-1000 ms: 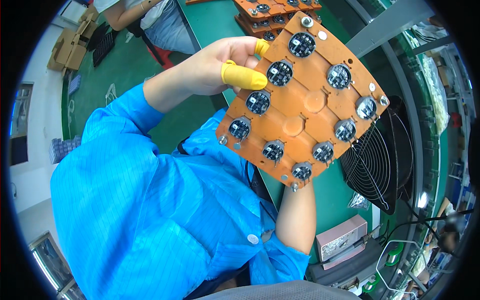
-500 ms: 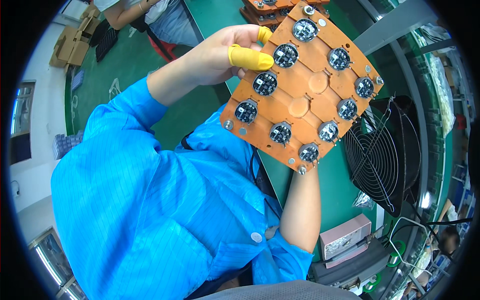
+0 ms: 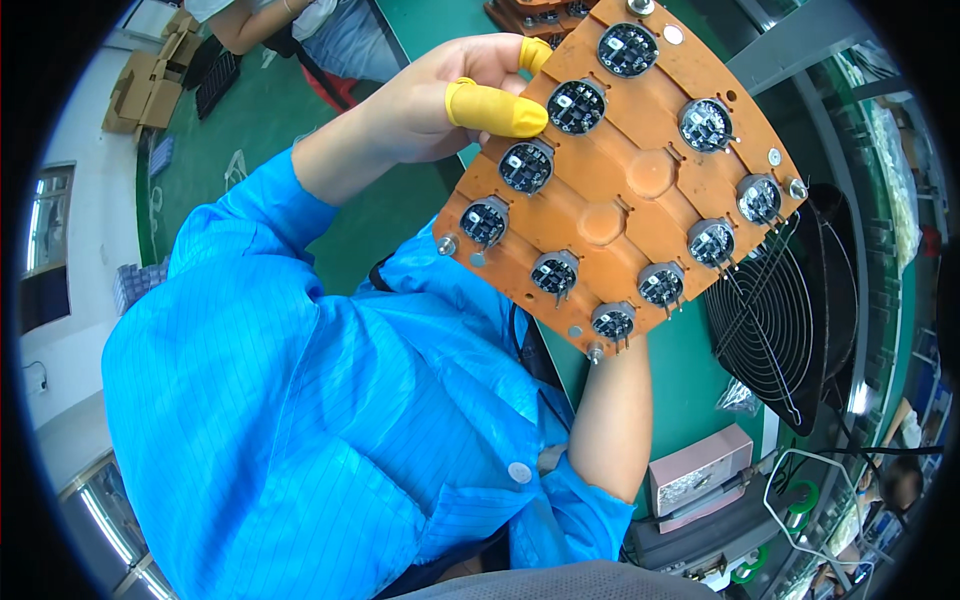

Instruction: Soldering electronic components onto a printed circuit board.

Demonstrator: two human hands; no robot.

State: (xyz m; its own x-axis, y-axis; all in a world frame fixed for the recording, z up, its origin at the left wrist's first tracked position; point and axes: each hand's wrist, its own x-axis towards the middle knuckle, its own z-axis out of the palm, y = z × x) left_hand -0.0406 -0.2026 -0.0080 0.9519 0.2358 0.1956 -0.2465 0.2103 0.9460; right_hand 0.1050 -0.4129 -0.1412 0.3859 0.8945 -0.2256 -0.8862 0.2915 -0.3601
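My left hand (image 3: 470, 95), with yellow finger cots on two digits, grips the upper left edge of an orange fixture plate (image 3: 580, 175), thumb on top. The plate is tilted up toward me. In its recesses sit several round metal cases with small black circuit boards (image 3: 577, 107), some with thin pins sticking out. Two round recesses (image 3: 652, 172) in the middle hold nothing. Metal posts (image 3: 796, 188) stand at the corners. My right forearm (image 3: 615, 420) reaches up behind the plate's lower edge; the right hand itself is hidden behind it.
More orange plates (image 3: 540, 18) are stacked at the far side of the green table (image 3: 690, 400). A black fan with a wire guard (image 3: 765, 320) stands at the right. Nearer are a pink box (image 3: 702, 475) and green spools (image 3: 800, 505). Another person's arm (image 3: 255, 28) shows at the upper left.
The plate has come a little closer and its right side has moved to the right. My right forearm has shifted slightly right. The left hand keeps its grip.
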